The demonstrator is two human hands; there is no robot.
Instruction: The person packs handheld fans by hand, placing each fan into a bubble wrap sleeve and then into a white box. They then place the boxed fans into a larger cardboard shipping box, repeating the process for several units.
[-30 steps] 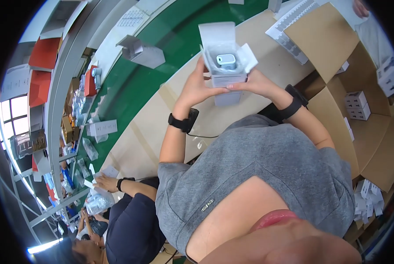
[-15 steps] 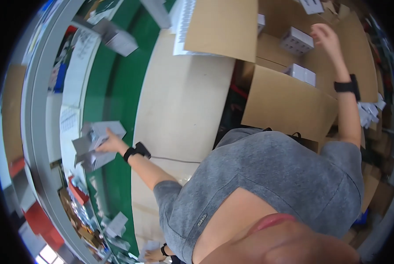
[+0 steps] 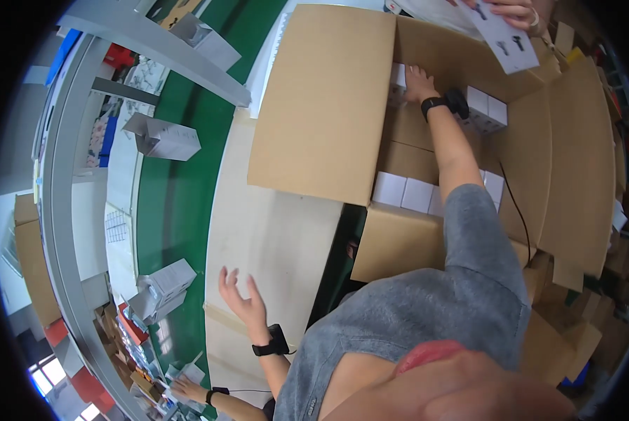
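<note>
My left hand point(image 3: 243, 298) is held over the cream worktop with its fingers spread and nothing in them. Inside the large open cardboard carton point(image 3: 321, 105) is my right hand point(image 3: 419, 85), fingers stretched out beside a small white box point(image 3: 398, 78) at the carton's left wall. Whether it touches that box I cannot tell. More small white boxes point(image 3: 417, 194) line the carton's near side, partly hidden by my right arm, and others point(image 3: 487, 109) stand at its right. An open-flapped white box point(image 3: 167, 284) rests on the green conveyor belt, left of my left hand.
Further open white boxes point(image 3: 167, 137) stand along the green belt point(image 3: 181, 210). A grey metal frame point(image 3: 167, 52) crosses above it. Another person's hand point(image 3: 516, 10) holds a printed white card point(image 3: 500, 38) over the carton's far side. A second person's hand point(image 3: 186, 387) works at lower left.
My left hand has let go of a white box on the belt and drawn back over the worktop. My right hand has moved left and into the carton. The printed card has come lower over the carton.
</note>
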